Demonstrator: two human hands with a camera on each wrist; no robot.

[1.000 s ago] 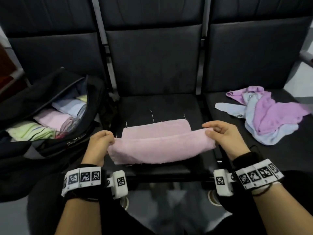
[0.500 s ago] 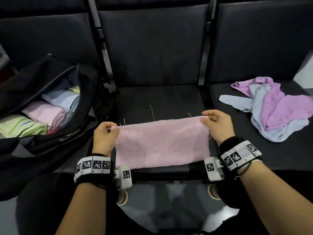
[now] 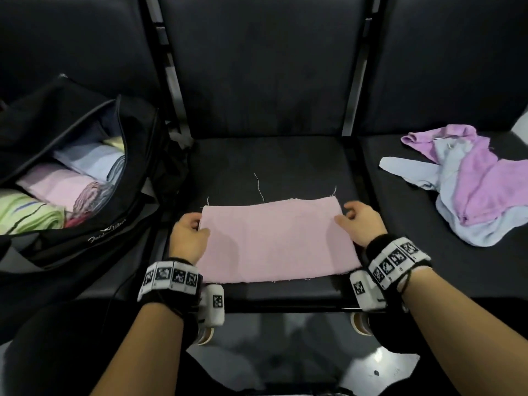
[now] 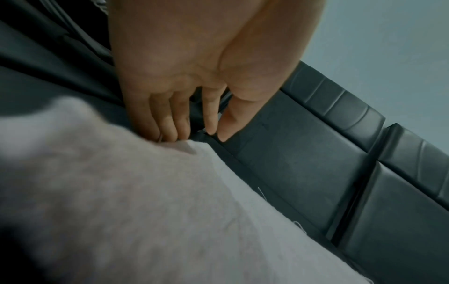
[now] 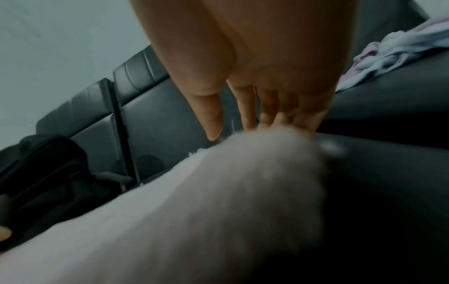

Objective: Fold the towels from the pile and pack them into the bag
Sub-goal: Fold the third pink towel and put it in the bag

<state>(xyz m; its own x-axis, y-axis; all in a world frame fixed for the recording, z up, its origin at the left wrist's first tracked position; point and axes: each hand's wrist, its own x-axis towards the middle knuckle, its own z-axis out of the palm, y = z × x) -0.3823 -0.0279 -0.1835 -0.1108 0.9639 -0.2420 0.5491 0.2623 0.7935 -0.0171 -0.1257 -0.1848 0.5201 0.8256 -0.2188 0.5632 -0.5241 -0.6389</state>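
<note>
White script logo on black bag (image 3: 85,178) rim, illegible; b/w code tags on wrist bands (image 3: 171,277), no text.

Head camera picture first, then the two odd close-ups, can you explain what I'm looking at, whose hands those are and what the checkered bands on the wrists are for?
No machine here: a person is folding towels, filmed by one camera on the head and one on each wrist. The checkered wrist bands carry those wrist cameras. In the head view, the left hand and right hand rest at the short ends of a pink towel, folded flat on the middle seat. The close-ups look along each palm: the left fingers and right fingers are nearly straight and touch the towel's edge; neither clearly grips it. On the left stands an open black bag with folded towels inside. On the right seat lies a pile of purple and light blue towels.
</note>
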